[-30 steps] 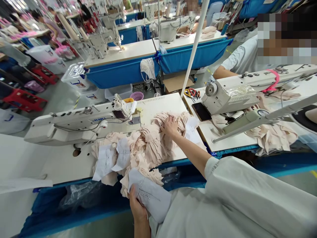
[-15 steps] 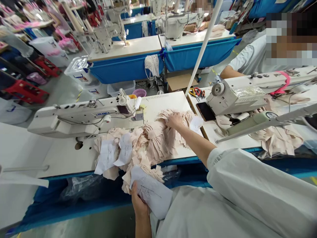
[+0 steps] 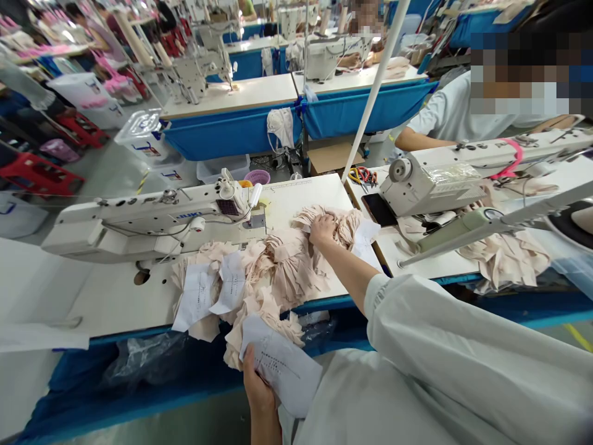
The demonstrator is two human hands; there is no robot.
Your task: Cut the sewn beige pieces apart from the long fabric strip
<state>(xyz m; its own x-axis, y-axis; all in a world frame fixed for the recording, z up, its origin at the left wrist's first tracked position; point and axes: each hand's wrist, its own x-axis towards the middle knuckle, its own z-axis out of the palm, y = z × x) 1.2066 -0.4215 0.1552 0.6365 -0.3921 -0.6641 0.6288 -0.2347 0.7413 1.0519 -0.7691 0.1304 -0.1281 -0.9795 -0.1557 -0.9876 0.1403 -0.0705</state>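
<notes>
Bundles of pale pink fabric pieces [image 3: 282, 272] lie heaped across the white sewing table [image 3: 115, 303], some with white paper tickets [image 3: 197, 296] on top. My right hand [image 3: 322, 228] reaches to the far end of the heap, fingers curled into a bundle there. My left hand [image 3: 254, 386] is low at the table's near edge, pinching a bundle that carries a printed white ticket [image 3: 280, 364]. A white sewing machine [image 3: 152, 219] stands just left of the heap.
A second sewing machine [image 3: 435, 179] stands on the table to the right, with a phone [image 3: 378, 209], scissors [image 3: 361, 175] and more pink fabric [image 3: 504, 256]. A co-worker in a light shirt [image 3: 454, 114] sits behind it. A white pole [image 3: 370, 99] rises between tables. Blue aprons hang along table edges.
My right hand has shifted slightly on the far bundle and its fingers have curled into the fabric. The left hand keeps its hold on the ticketed bundle.
</notes>
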